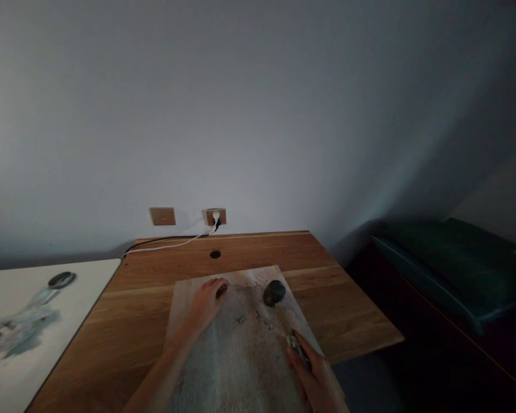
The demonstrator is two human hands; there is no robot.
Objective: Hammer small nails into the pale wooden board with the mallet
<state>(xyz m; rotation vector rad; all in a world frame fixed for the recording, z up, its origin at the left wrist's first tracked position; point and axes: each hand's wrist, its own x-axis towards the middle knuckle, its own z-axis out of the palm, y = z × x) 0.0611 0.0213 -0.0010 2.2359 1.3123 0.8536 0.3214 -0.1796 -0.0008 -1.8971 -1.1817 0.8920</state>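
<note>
My right hand is wrapped round the handle of a mallet with a dark, rounded head and a pale shaft. The head is over the right side of a worn wooden board. At the board's far left part, my left hand is closed, its fingers curled round a small dark thing too dim to name. Between my hands, several small pale or shiny bits lie scattered on the board.
The board rests on a wooden table against a grey wall. Cables run along its back edge to a wall socket. On the left stands a white table with a roll of tape and crumpled plastic. A dark green cushioned piece sits right.
</note>
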